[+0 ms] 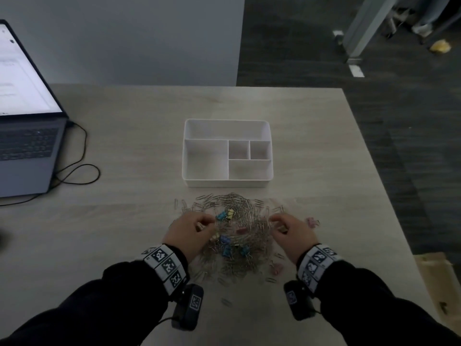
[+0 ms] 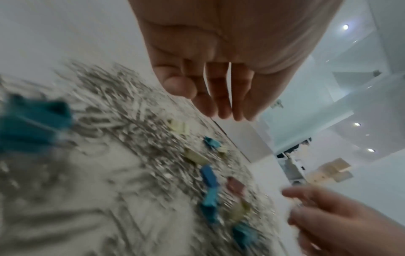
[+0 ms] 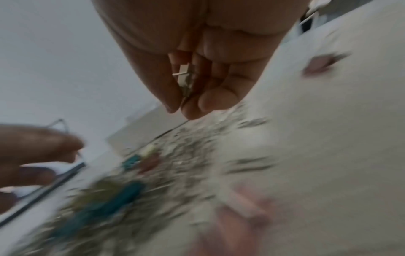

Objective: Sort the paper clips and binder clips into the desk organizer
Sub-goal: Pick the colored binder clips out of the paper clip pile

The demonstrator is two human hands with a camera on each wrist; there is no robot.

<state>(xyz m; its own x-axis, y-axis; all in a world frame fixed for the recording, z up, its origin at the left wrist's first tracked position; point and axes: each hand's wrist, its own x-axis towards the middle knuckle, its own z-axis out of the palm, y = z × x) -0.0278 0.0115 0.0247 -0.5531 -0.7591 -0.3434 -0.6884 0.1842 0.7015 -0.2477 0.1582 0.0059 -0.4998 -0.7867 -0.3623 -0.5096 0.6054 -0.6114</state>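
Right in front of the person, a heap of silver paper clips (image 1: 239, 231) lies spread on the pale wooden bench (image 1: 129, 221), with coloured binder clips mixed in: a teal one (image 1: 220, 216) beside a yellow one (image 1: 230, 214) toward the far side of the heap, and blue ones (image 1: 226, 248) nearer the person. A pink binder clip (image 1: 313, 223) lies at the right edge of the heap and another pink one (image 1: 275, 267) near the right wrist. Just beyond the heap stands the white desk organizer (image 1: 227, 182); its five compartments hold nothing.

Both hands sit over the heap. The left hand (image 1: 189, 233) is at its left side; the head view shows its fingers curled down toward the clips, while the left wrist view shows them hanging fairly straight and close together, with nothing visible between them. The right hand (image 1: 290, 231) is at the heap's right side with thumb and fingertips drawn together; in the right wrist view a few silver paper clips are pinched between them (image 3: 185, 81).

Off to the left, an open laptop (image 1: 25, 136) with a lit screen rests on the bench, and a black cable (image 1: 79, 168) loops beside it.
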